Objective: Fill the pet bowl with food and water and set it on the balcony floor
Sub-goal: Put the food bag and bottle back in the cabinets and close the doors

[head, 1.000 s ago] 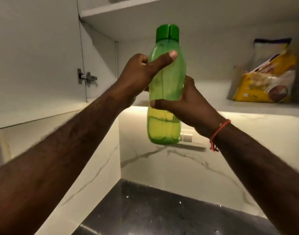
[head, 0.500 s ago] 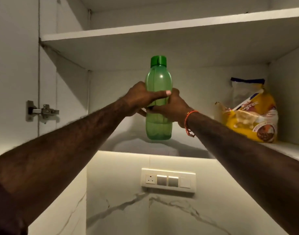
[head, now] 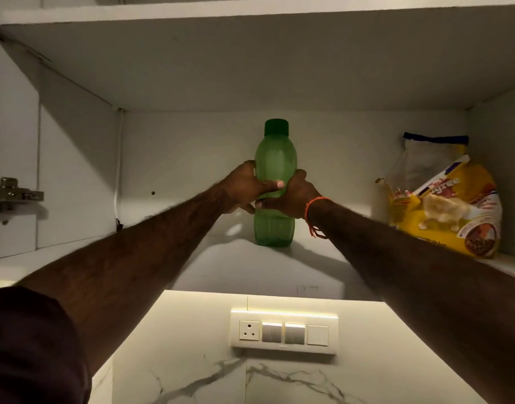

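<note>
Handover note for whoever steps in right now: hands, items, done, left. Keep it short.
Left hand: grips the green bottle at mid-body from the left.
Right hand: grips the same bottle from the right.
Bottle: upright, cap on, base on or just at the cabinet shelf, centre of the open cupboard.
Pet food bag: leaning in the right corner of the same shelf, untouched.
Pet bowl: not in view, so its fill state can't be told.
Done: nothing confirmable beyond the bottle sitting at the shelf.
Left: let go of the bottle or take it, then confirm bowl has food and water and set it on the balcony floor.
</note>
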